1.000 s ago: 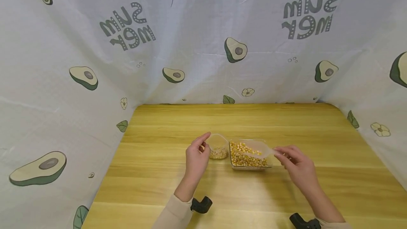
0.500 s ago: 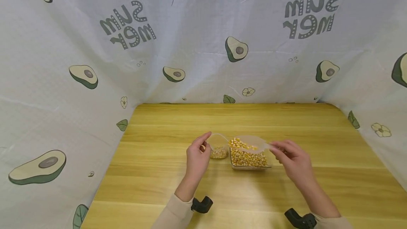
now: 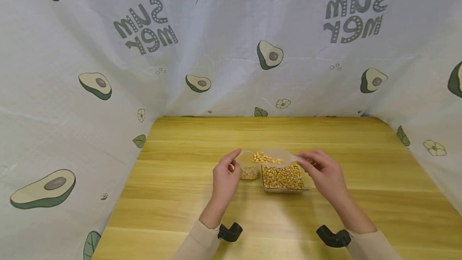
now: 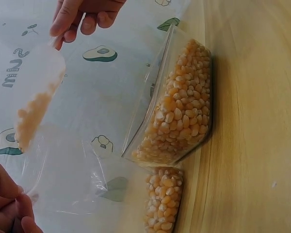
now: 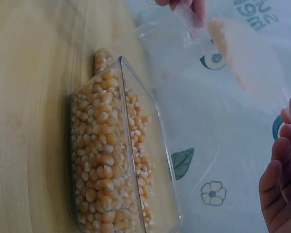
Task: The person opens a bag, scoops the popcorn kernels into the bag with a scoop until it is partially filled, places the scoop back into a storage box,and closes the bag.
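My left hand pinches the upper edge of a clear plastic bag, holding its mouth up. Corn kernels fill the bottom of the bag, which stands on the table. My right hand grips the handle of a translucent white scoop by its end. Yellow kernels lie in the scoop, whose tip overlaps the bag's mouth in the head view. Right beside the bag stands a clear rectangular container with many corn kernels in it, below the scoop.
The wooden table carries the bag and container near its middle. A white curtain printed with avocados hangs behind and along both sides. A black wrist camera sits on the left forearm and another camera on the right.
My right hand has lifted the scoop with kernels out of the container and moved it up and left to the bag's mouth. The left hand has held the bag in nearly the same place.
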A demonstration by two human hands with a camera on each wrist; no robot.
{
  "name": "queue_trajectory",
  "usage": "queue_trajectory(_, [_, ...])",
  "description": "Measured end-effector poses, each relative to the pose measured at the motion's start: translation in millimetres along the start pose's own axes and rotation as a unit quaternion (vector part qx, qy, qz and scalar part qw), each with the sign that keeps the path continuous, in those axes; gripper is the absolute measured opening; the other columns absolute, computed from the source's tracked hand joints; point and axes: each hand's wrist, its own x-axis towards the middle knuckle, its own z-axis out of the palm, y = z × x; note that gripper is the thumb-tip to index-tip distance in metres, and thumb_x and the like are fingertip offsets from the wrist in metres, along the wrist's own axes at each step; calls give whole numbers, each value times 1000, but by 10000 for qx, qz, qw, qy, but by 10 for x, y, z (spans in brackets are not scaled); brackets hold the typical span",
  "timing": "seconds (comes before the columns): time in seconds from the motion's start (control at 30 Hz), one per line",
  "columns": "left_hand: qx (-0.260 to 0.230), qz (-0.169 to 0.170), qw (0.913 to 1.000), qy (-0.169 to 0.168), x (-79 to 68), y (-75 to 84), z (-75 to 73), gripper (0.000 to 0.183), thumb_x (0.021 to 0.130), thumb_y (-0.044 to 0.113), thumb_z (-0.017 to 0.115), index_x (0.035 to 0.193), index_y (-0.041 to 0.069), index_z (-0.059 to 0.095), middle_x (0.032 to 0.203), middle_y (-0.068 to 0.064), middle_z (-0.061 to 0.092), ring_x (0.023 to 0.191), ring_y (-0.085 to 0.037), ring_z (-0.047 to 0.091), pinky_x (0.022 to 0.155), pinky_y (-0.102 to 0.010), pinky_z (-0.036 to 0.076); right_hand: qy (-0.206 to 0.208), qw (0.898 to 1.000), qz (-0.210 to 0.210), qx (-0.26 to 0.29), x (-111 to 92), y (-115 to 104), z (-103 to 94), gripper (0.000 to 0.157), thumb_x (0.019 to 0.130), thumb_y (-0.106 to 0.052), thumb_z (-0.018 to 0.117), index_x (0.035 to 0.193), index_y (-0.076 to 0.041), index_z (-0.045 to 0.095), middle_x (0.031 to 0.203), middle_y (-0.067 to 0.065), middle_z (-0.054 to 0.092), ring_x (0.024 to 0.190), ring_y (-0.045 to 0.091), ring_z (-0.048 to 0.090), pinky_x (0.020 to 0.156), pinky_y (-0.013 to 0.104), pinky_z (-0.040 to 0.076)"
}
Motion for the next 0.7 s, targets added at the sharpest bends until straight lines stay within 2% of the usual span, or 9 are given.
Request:
queue_trajectory(0.27, [-32, -19, 10000, -11, 9, 2, 4, 41, 93, -5, 54, 126, 13, 71, 129, -9, 67, 74, -8, 46, 53, -15, 34, -155, 9974, -475, -516, 130, -23, 97, 16, 87, -1, 73, 101, -8, 77, 90, -1, 66, 69, -3, 53, 63, 10, 46])
queue_trajectory(0.5, [1, -17, 10000, -32, 4, 48, -2, 40, 94, -4, 54, 126, 12, 71, 130, -10, 67, 74, -8, 45, 54, -15, 34, -319, 9968, -477, -559, 186, -50, 140, 17, 87, -2, 73, 102, -8, 76, 91, 0, 67, 70, -2, 55, 61, 15, 50])
queue_trajectory(0.7, [9, -20, 10000, 0, 9, 40, -4, 40, 93, -5, 53, 125, 12, 71, 130, -9, 67, 74, -8, 46, 55, -16, 35, -359, 9971, -455, -485, 191, -64, 163, 18, 87, -2, 74, 103, -9, 76, 91, 0, 66, 70, -2, 55, 61, 14, 50])
